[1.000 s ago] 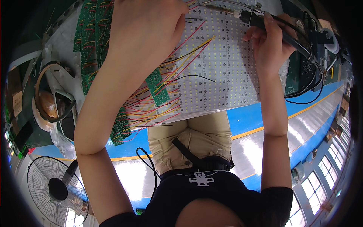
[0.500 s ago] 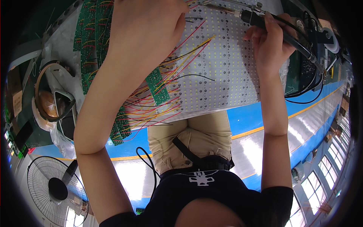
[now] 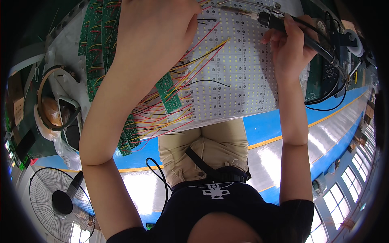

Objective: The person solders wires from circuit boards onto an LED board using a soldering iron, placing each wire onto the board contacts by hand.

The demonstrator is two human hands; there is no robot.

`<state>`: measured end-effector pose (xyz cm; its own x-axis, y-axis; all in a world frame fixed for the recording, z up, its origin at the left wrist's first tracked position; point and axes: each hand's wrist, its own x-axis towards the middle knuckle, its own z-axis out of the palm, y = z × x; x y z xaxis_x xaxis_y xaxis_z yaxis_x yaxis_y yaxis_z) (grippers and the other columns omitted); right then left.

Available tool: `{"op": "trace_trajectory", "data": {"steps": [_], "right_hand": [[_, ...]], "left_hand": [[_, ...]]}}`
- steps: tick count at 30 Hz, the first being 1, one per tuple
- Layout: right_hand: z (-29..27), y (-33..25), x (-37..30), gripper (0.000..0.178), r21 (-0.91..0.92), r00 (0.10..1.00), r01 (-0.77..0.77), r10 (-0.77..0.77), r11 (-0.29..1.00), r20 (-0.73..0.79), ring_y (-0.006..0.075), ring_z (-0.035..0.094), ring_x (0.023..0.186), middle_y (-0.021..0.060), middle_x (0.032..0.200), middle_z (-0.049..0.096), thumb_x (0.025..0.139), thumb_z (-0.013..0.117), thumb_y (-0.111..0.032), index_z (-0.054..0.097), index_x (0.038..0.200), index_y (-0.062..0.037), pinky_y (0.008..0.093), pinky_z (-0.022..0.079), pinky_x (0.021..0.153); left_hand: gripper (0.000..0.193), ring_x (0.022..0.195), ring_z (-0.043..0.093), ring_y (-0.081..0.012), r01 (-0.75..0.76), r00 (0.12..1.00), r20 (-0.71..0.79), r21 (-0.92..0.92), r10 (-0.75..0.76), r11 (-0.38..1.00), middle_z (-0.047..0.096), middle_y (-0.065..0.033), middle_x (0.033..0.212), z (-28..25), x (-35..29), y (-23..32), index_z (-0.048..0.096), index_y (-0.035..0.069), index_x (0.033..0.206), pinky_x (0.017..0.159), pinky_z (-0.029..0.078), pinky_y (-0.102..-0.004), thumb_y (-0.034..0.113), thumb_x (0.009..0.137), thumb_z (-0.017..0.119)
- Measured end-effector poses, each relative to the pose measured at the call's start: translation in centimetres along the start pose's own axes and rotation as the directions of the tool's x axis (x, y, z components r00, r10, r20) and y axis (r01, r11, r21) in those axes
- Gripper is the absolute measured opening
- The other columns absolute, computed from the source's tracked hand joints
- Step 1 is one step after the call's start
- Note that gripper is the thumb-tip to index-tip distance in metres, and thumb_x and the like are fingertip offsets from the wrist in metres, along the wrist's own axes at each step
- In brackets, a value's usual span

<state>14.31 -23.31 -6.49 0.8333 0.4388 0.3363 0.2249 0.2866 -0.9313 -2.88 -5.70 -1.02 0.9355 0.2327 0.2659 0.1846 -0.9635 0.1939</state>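
Observation:
My right hand [image 3: 292,50] is closed around the black handle of a soldering iron [image 3: 272,21]. A thin metal feed tube is clamped above the iron, whose tip points left toward my left fingertips. At the top edge my left hand [image 3: 160,34] is closed with its back up; a red wire [image 3: 206,7] shows at its pinched fingertips, which are partly hidden. Below that hand lies a green circuit board [image 3: 168,95] with red, yellow and black wires [image 3: 198,60] fanning out. All of this is over a light grey panel [image 3: 239,87] dotted with small yellowish parts and holes.
Rows of green circuit boards [image 3: 95,52] with wires lie at the left. More boards [image 3: 129,137] hang over the near edge. A tape roll [image 3: 40,97] lies far left; a fan [image 3: 62,202] stands below. Black cables [image 3: 330,91] and a solder spool [image 3: 355,44] are at right.
Almost nothing differs: my left hand has shifted very slightly at the top edge, and the soldering iron in my right hand has barely moved.

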Motion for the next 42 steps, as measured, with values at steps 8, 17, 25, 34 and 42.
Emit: {"op": "trace_trajectory", "data": {"steps": [8, 17, 25, 34, 42], "right_hand": [[0.1, 0.0, 0.5, 0.007, 0.125, 0.998, -0.053, 0.056, 0.991, -0.023, 0.0226, 0.059, 0.046, 0.009, 0.066, 0.057, 0.095, 0.059, -0.009, 0.056, 0.1, -0.0048, 0.0365, 0.052, 0.044], [-0.1, -0.5, 0.6, 0.011, 0.072, 0.984, -0.157, 0.162, 0.985, -0.08, 0.025, 0.063, 0.053, 0.0104, 0.064, 0.06, 0.095, 0.063, -0.012, 0.057, 0.096, -0.0028, 0.0326, 0.051, 0.051], [1.3, -1.0, 0.3, 0.013, 0.083, 0.944, -0.242, 0.255, 0.967, -0.211, 0.0172, 0.055, 0.045, 0.0064, 0.064, 0.055, 0.096, 0.061, -0.014, 0.054, 0.097, -0.0033, 0.0306, 0.048, 0.042], [1.3, -0.2, 0.2, 0.017, 0.105, 0.956, -0.244, 0.257, 0.964, -0.144, 0.0157, 0.055, 0.045, 0.0051, 0.059, 0.053, 0.096, 0.064, -0.015, 0.055, 0.09, -0.0034, 0.0286, 0.049, 0.044], [1.6, -0.6, 0.1, 0.02, 0.08, 0.949, -0.28, 0.288, 0.957, -0.13, 0.0138, 0.054, 0.047, 0.0054, 0.06, 0.055, 0.097, 0.065, -0.015, 0.055, 0.085, -0.0028, 0.0289, 0.048, 0.046]], "left_hand": [[0.018, 0.084, 0.071, -0.015, 0.018, 1.0, -0.01, -0.09, -0.019, 0.996, 0.075, -0.0022, 0.093, 0.1, -0.1, -1.2, 0.078, 0.012, 0.103, 0.085, 0.045, -0.0313, 0.012, 0.086, 0.071], [0.024, 0.094, 0.066, -0.0105, 0.125, 0.956, -0.143, -0.59, -0.256, 0.797, 0.074, -0.0061, 0.101, -9.4, -1.5, -4.9, 0.075, 0.004, 0.109, 0.081, 0.044, -0.0239, 0.006, 0.085, 0.072], [0.013, 0.081, 0.062, -0.0187, -0.052, 0.988, 0.146, 0.027, 0.047, 0.998, 0.068, -0.0027, 0.089, -8.9, -5.0, -1.5, 0.074, 0.006, 0.093, 0.076, 0.04, -0.0323, 0.008, 0.081, 0.077], [0.013, 0.079, 0.062, -0.0223, 0.237, 0.966, 0.107, -0.023, -0.233, 0.971, 0.063, -0.0016, 0.083, -4.2, -7.3, -0.8, 0.073, 0.007, 0.082, 0.081, 0.035, -0.0377, 0.019, 0.084, 0.079], [0.021, 0.089, 0.059, -0.0237, 0.379, 0.923, 0.035, 0.089, -0.383, 0.921, 0.063, -0.002, 0.084, -3.4, -7.2, 0.6, 0.074, 0.009, 0.076, 0.082, 0.033, -0.0431, 0.028, 0.081, 0.081]]}}
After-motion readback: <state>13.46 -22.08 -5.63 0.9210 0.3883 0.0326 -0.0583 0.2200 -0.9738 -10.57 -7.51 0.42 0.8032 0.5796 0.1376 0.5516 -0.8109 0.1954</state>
